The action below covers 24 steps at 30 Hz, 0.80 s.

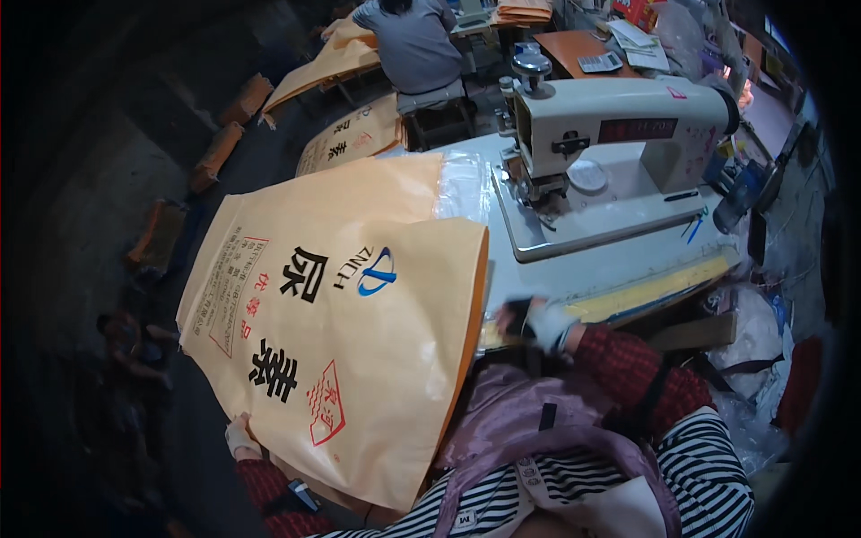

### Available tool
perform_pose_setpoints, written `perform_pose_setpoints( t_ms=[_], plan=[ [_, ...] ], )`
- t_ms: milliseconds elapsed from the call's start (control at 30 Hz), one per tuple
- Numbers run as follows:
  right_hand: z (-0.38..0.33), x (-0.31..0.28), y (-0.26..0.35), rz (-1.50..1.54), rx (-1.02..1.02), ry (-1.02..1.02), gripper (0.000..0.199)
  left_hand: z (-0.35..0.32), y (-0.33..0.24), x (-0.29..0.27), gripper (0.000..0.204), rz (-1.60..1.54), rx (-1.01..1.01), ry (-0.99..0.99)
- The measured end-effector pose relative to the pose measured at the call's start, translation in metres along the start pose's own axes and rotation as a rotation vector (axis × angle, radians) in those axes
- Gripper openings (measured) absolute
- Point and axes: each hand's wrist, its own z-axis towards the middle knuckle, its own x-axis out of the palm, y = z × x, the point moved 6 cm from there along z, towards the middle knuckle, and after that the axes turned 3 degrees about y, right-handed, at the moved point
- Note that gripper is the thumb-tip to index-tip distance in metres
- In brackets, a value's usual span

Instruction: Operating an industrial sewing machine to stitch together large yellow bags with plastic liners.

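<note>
A large tan paper sack with black, red and blue printing lies across the left part of the sewing table and hangs over toward my lap. A strip of clear plastic liner sticks out of its far right edge. At the sack's lower left edge, my left hand in a pale glove grips the paper, its fingers partly hidden by it. My right hand, in a white glove with dark fingertips, is near the table's front edge, just right of the sack. Motion smears its fingers. The white sewing machine stands beyond it.
A yellow strip runs along the table's front edge. Blue and green small tools lie by the machine base. More tan sacks are stacked beyond, near a seated person. Clear plastic bags hang at the right.
</note>
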Motion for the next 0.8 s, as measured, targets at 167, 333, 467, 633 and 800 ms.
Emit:
perform_pose_setpoints(
  t_ms=[167,333,467,633,800],
  plan=[
    [0.033,-0.044,0.027,0.113,0.1,-0.473,0.066,0.016,0.086,-0.038,0.03,-0.301,-0.075,0.124],
    [0.08,-0.065,0.062,-0.077,-0.03,-0.366,0.027,0.007,0.107,-0.002,0.031,-0.091,-0.153,0.041],
    [0.093,-0.07,0.054,0.111,-0.104,-0.644,0.017,0.058,0.118,-0.104,0.031,0.384,-0.08,-0.133],
    [0.025,-0.081,-0.06,-0.052,0.165,-0.592,0.019,0.006,0.122,-0.013,0.033,-0.088,-0.142,-0.05],
    [0.002,-0.067,-0.026,0.695,0.164,-0.469,0.031,-0.053,0.182,-0.019,0.043,-0.711,-0.328,0.308]
  ],
)
